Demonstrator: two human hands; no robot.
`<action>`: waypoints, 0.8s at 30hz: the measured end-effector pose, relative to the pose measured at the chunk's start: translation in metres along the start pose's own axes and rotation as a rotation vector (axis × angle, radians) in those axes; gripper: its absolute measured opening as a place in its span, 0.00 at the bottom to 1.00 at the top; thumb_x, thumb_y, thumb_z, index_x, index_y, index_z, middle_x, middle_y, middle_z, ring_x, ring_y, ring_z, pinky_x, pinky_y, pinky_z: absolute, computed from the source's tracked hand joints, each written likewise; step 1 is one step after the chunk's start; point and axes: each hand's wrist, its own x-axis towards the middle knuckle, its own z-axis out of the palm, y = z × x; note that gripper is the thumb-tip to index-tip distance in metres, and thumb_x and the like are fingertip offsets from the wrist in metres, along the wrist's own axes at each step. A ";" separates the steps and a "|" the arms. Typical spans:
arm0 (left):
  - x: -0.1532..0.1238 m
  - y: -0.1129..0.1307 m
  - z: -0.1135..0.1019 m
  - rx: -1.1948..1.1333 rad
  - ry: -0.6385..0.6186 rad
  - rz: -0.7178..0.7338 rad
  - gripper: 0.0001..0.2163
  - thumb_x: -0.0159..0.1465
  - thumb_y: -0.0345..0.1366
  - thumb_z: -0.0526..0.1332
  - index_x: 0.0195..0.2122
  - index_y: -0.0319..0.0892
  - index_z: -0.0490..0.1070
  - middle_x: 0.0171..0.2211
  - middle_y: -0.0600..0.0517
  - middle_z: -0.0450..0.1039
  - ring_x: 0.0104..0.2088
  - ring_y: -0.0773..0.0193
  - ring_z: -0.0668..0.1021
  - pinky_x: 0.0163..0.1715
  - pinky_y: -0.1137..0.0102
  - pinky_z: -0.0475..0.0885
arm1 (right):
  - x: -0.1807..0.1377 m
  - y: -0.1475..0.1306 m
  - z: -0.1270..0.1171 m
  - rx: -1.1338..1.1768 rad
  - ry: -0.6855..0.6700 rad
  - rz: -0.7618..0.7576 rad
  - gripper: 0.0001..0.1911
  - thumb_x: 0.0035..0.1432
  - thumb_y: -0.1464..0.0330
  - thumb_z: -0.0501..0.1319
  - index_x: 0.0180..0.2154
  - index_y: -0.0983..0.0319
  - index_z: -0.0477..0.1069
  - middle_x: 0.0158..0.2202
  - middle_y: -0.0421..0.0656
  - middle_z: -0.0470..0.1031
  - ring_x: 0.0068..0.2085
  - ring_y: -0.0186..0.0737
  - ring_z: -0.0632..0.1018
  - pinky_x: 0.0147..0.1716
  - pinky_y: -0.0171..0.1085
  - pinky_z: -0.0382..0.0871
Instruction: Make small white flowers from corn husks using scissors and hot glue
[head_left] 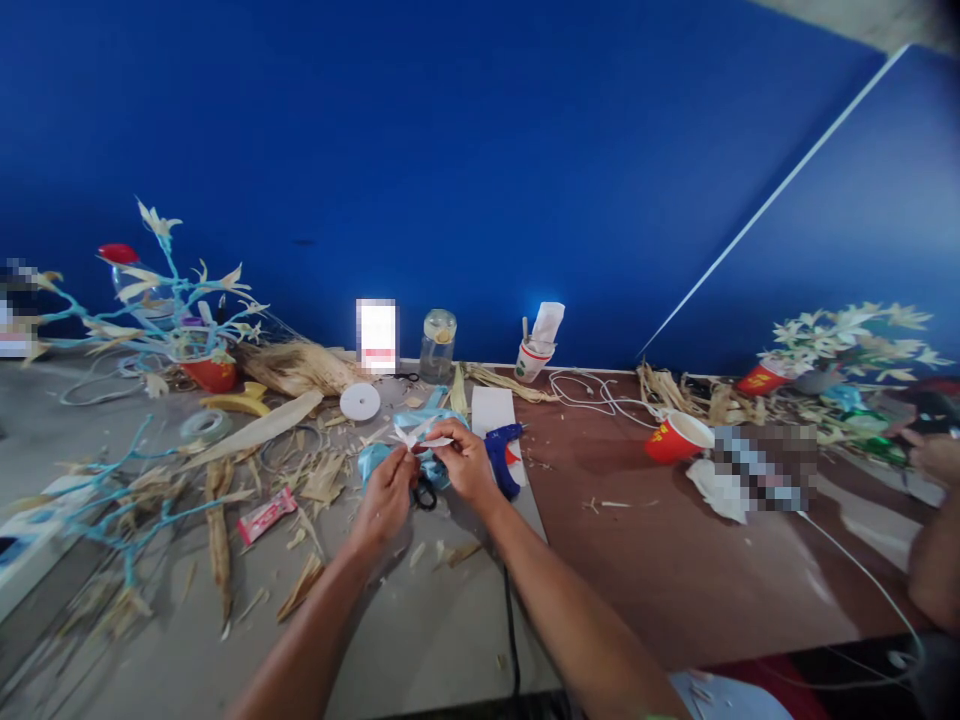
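Note:
My left hand (386, 490) pinches the base of a small pale corn-husk flower (409, 437) with pointed petals. Close beside it, my right hand (466, 465) holds a thin pale husk petal (438, 442) between thumb and fingers, against or very near the flower. Light-blue wrapping material (373, 460) lies under and behind both hands. A black loop like a scissors handle (427, 497) shows just below the fingers. To the right of my right hand lies a blue glue gun (504, 462), beside a white card (493, 408).
Blue-wrapped branches with husk flowers stand in a red pot (210, 374) at left. Husk scraps, a pink wrapper (267, 514), a tape roll (206, 427) and a white spool (360, 402) surround my left arm. Behind stands a glass jar (438, 348). A red cup (679, 437) and another person's arm (937, 530) are right.

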 end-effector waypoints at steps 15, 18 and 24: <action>-0.006 0.022 -0.001 -0.495 -0.224 -0.214 0.09 0.56 0.39 0.61 0.34 0.38 0.70 0.22 0.57 0.55 0.23 0.71 0.61 0.23 0.75 0.61 | 0.003 0.005 -0.008 0.135 -0.113 0.088 0.04 0.45 0.72 0.61 0.25 0.58 0.75 0.29 0.39 0.69 0.31 0.33 0.68 0.30 0.33 0.62; -0.005 0.021 -0.003 -0.535 -0.235 -0.234 0.09 0.57 0.39 0.61 0.34 0.37 0.71 0.23 0.56 0.55 0.23 0.71 0.61 0.23 0.75 0.61 | 0.003 0.006 -0.011 0.223 -0.110 0.155 0.02 0.44 0.72 0.63 0.25 0.59 0.74 0.27 0.39 0.68 0.28 0.31 0.66 0.28 0.31 0.60; -0.003 0.016 -0.003 -0.582 -0.205 -0.235 0.10 0.57 0.40 0.62 0.33 0.37 0.72 0.23 0.55 0.57 0.23 0.71 0.61 0.23 0.75 0.62 | 0.003 0.005 -0.012 0.313 -0.134 0.247 0.03 0.42 0.73 0.63 0.24 0.60 0.74 0.25 0.38 0.66 0.25 0.29 0.64 0.25 0.30 0.57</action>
